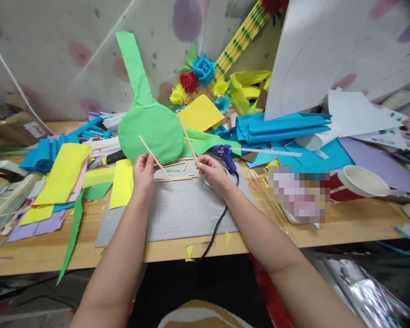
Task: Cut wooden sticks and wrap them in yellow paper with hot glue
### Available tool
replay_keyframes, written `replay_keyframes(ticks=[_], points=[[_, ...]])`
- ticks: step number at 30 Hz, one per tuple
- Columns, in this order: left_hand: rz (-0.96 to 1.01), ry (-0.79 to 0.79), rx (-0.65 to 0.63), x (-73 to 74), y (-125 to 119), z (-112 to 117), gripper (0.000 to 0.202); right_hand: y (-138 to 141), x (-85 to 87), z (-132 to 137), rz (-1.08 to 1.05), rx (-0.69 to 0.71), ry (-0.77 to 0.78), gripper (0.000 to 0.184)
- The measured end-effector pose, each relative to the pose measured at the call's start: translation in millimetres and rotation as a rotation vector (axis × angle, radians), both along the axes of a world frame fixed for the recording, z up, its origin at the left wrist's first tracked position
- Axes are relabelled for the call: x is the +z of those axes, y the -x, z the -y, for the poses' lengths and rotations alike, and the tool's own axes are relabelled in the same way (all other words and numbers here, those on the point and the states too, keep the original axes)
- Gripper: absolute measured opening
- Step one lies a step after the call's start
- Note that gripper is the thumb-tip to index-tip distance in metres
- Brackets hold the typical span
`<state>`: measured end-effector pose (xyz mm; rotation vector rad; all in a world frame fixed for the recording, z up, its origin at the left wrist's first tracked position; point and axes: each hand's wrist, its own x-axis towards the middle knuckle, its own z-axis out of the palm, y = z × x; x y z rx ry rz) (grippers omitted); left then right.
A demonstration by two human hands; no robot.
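My left hand [145,175] is closed on a thin wooden stick [150,151] that slants down to the right. Pinched in my right hand [210,170] is a second wooden stick [186,132], its top leaning left. Both hands are raised over a grey cutting mat [191,216]. On the mat between them lie several more wooden sticks [177,179]. Behind the hands stands a green paper-covered shape [150,130] with a round body and a long neck. A blue glue gun [227,156] with a long clear glue stick rests just beyond my right hand.
Folded yellow paper [63,175] and blue crepe paper [283,127] lie left and right. A yellow guitar-like craft with paper flowers [205,70] leans at the back. A lidded cup [358,184] stands at right. The glue gun's black cord [220,223] crosses the mat to the front edge.
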<state>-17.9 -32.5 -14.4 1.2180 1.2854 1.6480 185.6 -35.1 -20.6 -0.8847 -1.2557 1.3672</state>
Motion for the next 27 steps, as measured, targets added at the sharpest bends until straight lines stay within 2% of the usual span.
replay_keyframes(ticks=[2, 7, 13, 19, 27], points=[[0.173, 0.065, -0.074, 1.0, -7, 2, 0.029, 8, -1.6, 4, 0.017, 0.026, 0.002, 0.027], [0.187, 0.164, -0.248, 0.3, -29, 13, 0.032, 25, -7.6, 14, 0.109, 0.079, 0.049, 0.023], [0.286, 0.228, -0.213, 2.3, -33, 17, 0.037, 25, -13.4, 14, 0.186, 0.170, 0.167, 0.022], [0.247, 0.264, -0.256, 1.6, -30, 17, 0.040, 23, -11.2, 16, 0.224, 0.237, 0.138, 0.019], [0.244, 0.274, -0.241, 4.3, -27, 17, 0.039, 23, -16.0, 14, 0.240, 0.270, 0.123, 0.021]])
